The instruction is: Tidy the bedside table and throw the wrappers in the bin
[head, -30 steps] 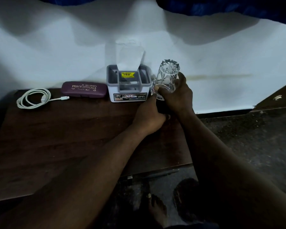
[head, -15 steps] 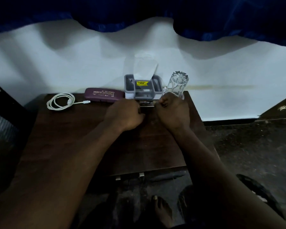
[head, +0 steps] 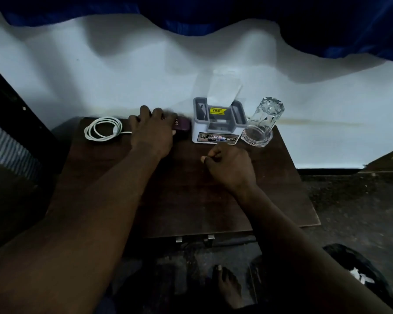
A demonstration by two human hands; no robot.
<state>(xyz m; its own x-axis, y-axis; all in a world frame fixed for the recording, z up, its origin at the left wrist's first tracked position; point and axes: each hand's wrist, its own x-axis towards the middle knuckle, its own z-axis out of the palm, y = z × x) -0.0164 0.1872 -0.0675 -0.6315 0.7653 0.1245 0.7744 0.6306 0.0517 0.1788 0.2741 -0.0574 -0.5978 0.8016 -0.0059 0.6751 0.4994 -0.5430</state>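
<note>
Head view: dark surface [head: 191, 196] below a white wall [head: 123, 87]; my left hand's [head: 151, 134] fingers clamp the purple case [head: 182, 126], right hand's [head: 229, 165] curl together.

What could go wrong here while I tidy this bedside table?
1. The upturned glass stands close to the right edge of the table; the right hand nearby could knock it off.
2. The left hand grips the spectacle case right beside the coiled cable; sliding the case might drag the cable along.
</note>
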